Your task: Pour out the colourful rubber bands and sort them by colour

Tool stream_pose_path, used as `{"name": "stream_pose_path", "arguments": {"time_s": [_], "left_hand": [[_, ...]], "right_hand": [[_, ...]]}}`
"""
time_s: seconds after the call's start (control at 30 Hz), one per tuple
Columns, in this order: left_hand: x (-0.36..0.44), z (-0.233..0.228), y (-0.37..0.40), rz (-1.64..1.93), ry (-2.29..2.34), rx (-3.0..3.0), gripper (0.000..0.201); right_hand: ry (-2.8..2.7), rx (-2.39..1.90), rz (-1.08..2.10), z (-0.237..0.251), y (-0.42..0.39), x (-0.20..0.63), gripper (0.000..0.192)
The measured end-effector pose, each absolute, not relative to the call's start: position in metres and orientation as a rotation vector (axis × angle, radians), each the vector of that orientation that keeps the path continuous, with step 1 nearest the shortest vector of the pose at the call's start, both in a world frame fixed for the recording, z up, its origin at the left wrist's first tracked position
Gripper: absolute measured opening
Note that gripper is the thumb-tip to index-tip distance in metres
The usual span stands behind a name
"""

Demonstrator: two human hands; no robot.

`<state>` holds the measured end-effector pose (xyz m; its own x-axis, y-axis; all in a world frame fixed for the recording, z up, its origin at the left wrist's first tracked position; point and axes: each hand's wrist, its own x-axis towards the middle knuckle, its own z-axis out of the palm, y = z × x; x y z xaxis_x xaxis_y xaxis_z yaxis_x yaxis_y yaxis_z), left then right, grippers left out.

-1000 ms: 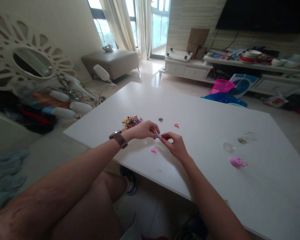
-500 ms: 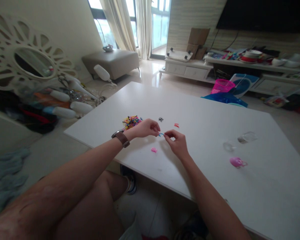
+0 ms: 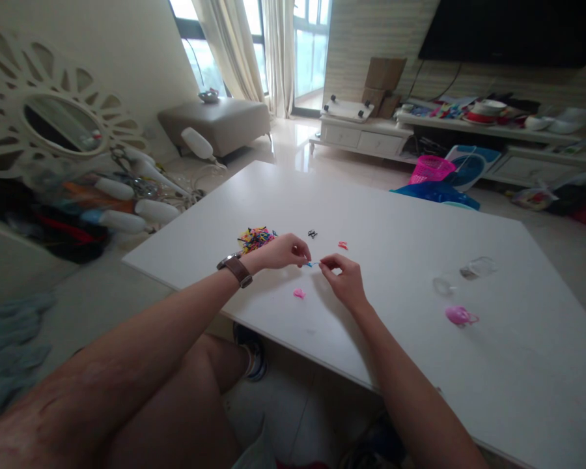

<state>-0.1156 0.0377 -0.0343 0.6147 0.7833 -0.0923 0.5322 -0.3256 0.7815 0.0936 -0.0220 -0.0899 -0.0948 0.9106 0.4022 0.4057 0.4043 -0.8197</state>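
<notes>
Over the white table (image 3: 400,273), my left hand (image 3: 289,251), with a watch (image 3: 237,267) on its wrist, pinches one end of a thin blue elastic band (image 3: 310,264). My right hand (image 3: 342,272) pinches the other end, so the band spans the small gap between my fingertips. Partly behind my left hand lies a pile of multicoloured bands (image 3: 254,239). Smaller groups lie around the hands: black bands (image 3: 312,234) behind, red-orange bands (image 3: 342,245) behind my right hand, and pink bands (image 3: 299,294) in front.
On the table's right side lie a clear jar (image 3: 478,268), a clear ring-like piece (image 3: 443,284) and a pink lid with a loop (image 3: 460,315). Beyond the table stand a pink basket (image 3: 432,169) and a blue plastic sheet or bag (image 3: 434,192). Lamp parts (image 3: 156,210) crowd the left side.
Both hands keep their pinch on the blue band, and the gap between them looks slightly wider. The whole view has shifted a little; the groups of bands lie as before.
</notes>
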Motion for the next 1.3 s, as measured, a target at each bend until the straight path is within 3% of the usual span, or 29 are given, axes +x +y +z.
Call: {"name": "stream_pose_path", "arguments": {"time_s": [0.3, 0.5, 0.7, 1.3], "left_hand": [[-0.112, -0.038, 0.035, 0.369, 1.115, 2.106, 0.015], [-0.104, -0.036, 0.029, 0.461, 1.105, 2.127, 0.024], [-0.102, -0.035, 0.027, 0.455, 1.079, 2.127, 0.013], [-0.105, -0.071, 0.045, 0.39, 1.314, 2.351, 0.025]], "right_hand": [[-1.679, -1.151, 0.649, -0.091, -0.022, 0.094, 0.012], [-1.68, -1.125, 0.658, -0.089, -0.024, 0.093, 0.01], [-1.687, -1.136, 0.661, -0.088, -0.024, 0.092, 0.009], [-1.685, -1.129, 0.583, -0.091, -0.02, 0.095, 0.005]]}}
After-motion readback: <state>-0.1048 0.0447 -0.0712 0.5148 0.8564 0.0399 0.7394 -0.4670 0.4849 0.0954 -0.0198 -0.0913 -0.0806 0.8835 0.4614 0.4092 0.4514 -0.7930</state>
